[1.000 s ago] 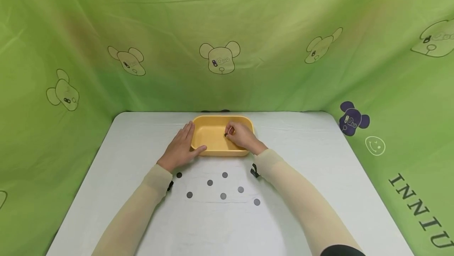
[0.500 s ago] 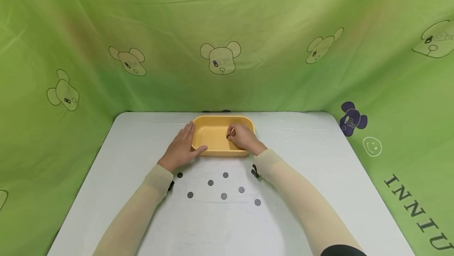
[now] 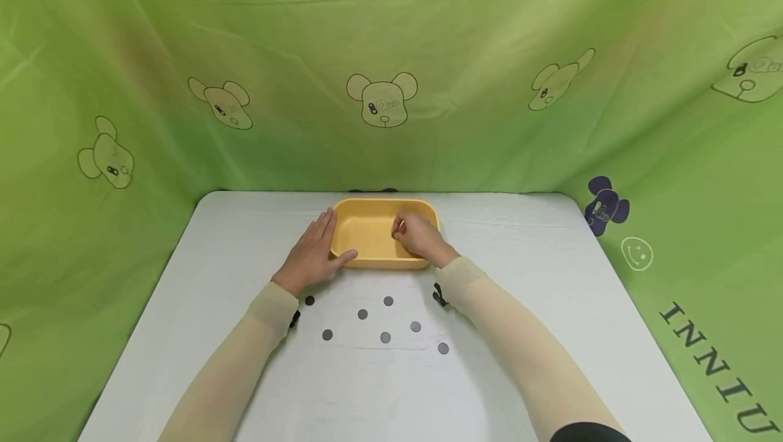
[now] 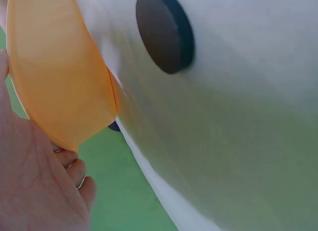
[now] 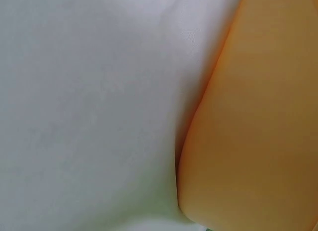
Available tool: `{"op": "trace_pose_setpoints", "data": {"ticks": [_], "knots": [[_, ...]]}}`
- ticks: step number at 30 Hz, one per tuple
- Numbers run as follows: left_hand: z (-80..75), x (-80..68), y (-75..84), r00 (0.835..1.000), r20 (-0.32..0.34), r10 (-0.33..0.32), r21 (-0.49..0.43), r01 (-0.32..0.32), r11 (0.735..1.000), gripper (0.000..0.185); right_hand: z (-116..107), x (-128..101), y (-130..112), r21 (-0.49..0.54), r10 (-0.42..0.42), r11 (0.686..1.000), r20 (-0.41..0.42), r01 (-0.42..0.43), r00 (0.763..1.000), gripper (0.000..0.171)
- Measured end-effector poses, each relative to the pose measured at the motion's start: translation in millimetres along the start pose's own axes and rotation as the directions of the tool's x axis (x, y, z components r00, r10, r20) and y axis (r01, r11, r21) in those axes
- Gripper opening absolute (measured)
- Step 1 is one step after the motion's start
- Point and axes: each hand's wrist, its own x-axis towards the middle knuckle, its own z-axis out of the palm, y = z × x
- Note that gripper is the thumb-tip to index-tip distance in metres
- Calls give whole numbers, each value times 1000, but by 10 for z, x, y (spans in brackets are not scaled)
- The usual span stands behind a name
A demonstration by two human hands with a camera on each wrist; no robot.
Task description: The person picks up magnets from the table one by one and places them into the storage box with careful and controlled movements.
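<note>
A shallow yellow tray (image 3: 367, 245) sits at the middle of the white table. My left hand (image 3: 310, 255) lies flat against its left end with straight fingers, thumb along the front wall. The left wrist view shows that palm (image 4: 35, 191) beside the tray wall (image 4: 54, 77). My right hand (image 3: 421, 238) reaches over the tray's right side, fingertips pinched together on a small dark disc (image 3: 395, 232) that barely shows. Several dark grey discs (image 3: 385, 337) lie loose on the table in front of the tray, one of them a close disc (image 4: 165, 32) in the left wrist view.
The white table (image 3: 550, 292) is walled by green cloth (image 3: 391, 34) at the back and both sides. The right wrist view shows only tray wall (image 5: 258, 116) and table cloth (image 5: 89, 102). Black wrist straps (image 3: 438, 295) sit on both forearms.
My right hand's pinched fingertips have shifted slightly right and lower inside the tray. The left hand, tray and loose discs have stayed in place.
</note>
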Motion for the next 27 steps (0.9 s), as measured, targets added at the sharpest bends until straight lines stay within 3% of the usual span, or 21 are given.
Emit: {"op": "trace_pose_setpoints", "data": {"ticks": [15,27], "knots": [[-3,-33,9,1000,-7,-5,3,5,1000,105,16,8,6,-26,-1,1000,-16,0,1000,10],[-19,-22,9,1000,-7,-8,8,8,1000,105,28,17,18,-19,-77,997,-59,76,995,23]]}}
